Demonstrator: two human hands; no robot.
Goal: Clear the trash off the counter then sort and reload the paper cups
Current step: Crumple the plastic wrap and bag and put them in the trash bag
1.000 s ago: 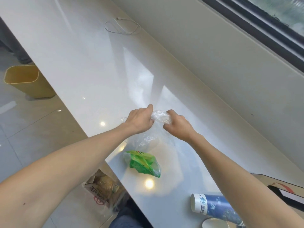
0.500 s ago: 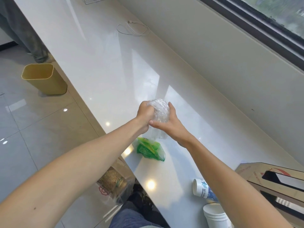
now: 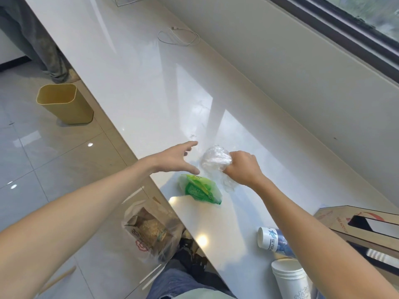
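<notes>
My right hand [image 3: 243, 168] grips a crumpled ball of clear plastic wrap [image 3: 216, 159] just above the white counter [image 3: 151, 83]. My left hand [image 3: 176, 159] hovers to the left of the ball, fingers spread, holding nothing. A green plastic wrapper [image 3: 199, 188] lies on the counter right below both hands. At the lower right a blue-printed stack of paper cups [image 3: 273, 239] lies on its side, and a white paper cup stack [image 3: 290, 279] stands upright beside it.
A yellow waste bin [image 3: 64, 103] stands on the floor left of the counter. A clear bag with brown packets [image 3: 151, 231] hangs by the counter edge. A cardboard cup dispenser box [image 3: 362, 225] sits at the right. A white cable [image 3: 179, 36] lies far back. Someone's legs [image 3: 43, 39] stand at top left.
Both hands squeezed the clear plastic into a ball. My left hand has now let go and opened to the left, while the right hand keeps the ball.
</notes>
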